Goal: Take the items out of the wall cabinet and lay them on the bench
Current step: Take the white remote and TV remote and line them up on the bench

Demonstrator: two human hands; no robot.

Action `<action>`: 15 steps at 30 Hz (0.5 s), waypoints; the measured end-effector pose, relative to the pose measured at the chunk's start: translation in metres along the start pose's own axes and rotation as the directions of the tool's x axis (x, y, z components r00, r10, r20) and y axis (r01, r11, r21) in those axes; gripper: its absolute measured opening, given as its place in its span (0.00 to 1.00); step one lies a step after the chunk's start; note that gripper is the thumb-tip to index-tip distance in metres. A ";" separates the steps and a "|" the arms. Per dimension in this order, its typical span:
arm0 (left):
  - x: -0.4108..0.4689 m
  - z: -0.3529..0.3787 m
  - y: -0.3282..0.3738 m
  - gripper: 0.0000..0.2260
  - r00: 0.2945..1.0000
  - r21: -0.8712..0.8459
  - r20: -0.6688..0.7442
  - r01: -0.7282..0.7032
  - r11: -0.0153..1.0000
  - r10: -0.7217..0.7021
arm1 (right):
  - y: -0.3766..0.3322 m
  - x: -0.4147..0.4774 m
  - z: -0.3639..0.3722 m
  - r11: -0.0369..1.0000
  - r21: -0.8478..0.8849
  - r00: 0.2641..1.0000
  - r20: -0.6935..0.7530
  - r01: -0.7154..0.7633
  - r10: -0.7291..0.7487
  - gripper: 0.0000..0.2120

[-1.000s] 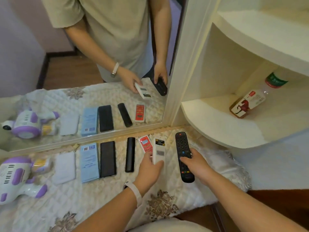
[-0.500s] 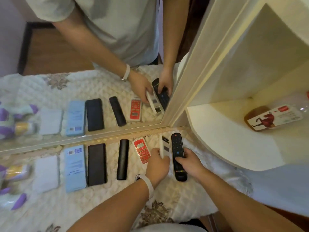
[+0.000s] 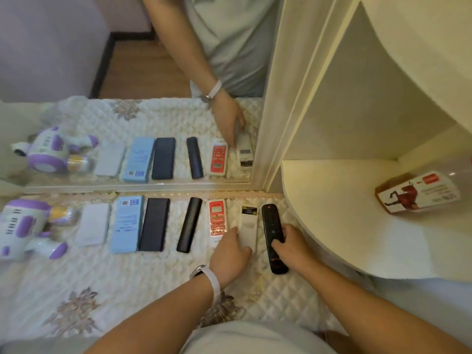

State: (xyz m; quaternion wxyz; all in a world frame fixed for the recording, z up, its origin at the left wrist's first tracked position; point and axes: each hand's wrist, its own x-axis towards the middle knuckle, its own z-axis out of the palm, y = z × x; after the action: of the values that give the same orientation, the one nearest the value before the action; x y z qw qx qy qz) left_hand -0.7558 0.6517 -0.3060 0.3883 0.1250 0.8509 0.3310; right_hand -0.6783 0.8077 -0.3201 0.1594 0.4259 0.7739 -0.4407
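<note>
Tabletop (image 3: 143, 282): covered w/ quilted cream cloth, floral patches; carries a row of items running L to R along the mirror edge.
Mirror (image 3: 76, 60): stands at back of tabletop; reflects the row, the person's torso and one arm.
Wall cabinet (image 3: 370, 111): cream, open-fronted, at R; curved lower shelf (image 3: 332, 215) overhangs the tabletop's R end.
Toy (image 3: 23, 226): white/purple, on its side, far L of row.
Bottle (image 3: 419, 198): on its side on the lower shelf, amber contents, white label w/ red figure; only item seen in the cabinet.
Blue box (image 3: 127, 224): light blue, flat, touching the dark slab (image 3: 154, 224) on its R.
White pad (image 3: 93, 224): btwn toy and blue box.
Black remote (image 3: 273, 236): R end of row, just beside shelf edge, top end toward mirror; cannot tell if fully set down.
Slim black remote (image 3: 189, 224): slightly tilted, apart from its neighbours.
White remote (image 3: 249, 226): flat on the cloth, btwn red remote (image 3: 217, 218) and black remote.
Left grip (image 3: 229, 254): over lower end of white remote, pinching it btwn forefinger on L edge and thumb on R edge.
Right grip (image 3: 291, 249): fingers curled round mid-body of black remote.
Wristband (image 3: 213, 278): white, on L wrist.
</note>
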 end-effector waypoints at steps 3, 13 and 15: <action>-0.017 0.000 -0.001 0.22 0.994 0.112 -0.094 -0.042 0.993 0.052 | 0.001 -0.002 -0.006 0.998 0.000 0.998 -0.013 0.061 -0.061 0.18; -0.077 -0.023 -0.033 0.23 0.907 0.476 -0.326 -0.086 0.875 0.267 | -0.015 -0.024 0.002 0.853 -0.238 0.884 0.056 0.464 -0.465 0.18; -0.091 -0.032 -0.043 0.22 0.872 0.531 -0.387 -0.055 0.845 0.300 | -0.027 -0.032 0.009 0.779 -0.309 0.834 0.111 0.545 -0.540 0.20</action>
State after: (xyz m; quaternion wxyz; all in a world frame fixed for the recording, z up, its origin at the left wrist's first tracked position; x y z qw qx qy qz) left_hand -0.7170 0.5622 -0.2663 0.0980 0.2215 0.9582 0.1525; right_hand -0.6821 0.7768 -0.2906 0.1008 0.1488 0.9244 -0.3364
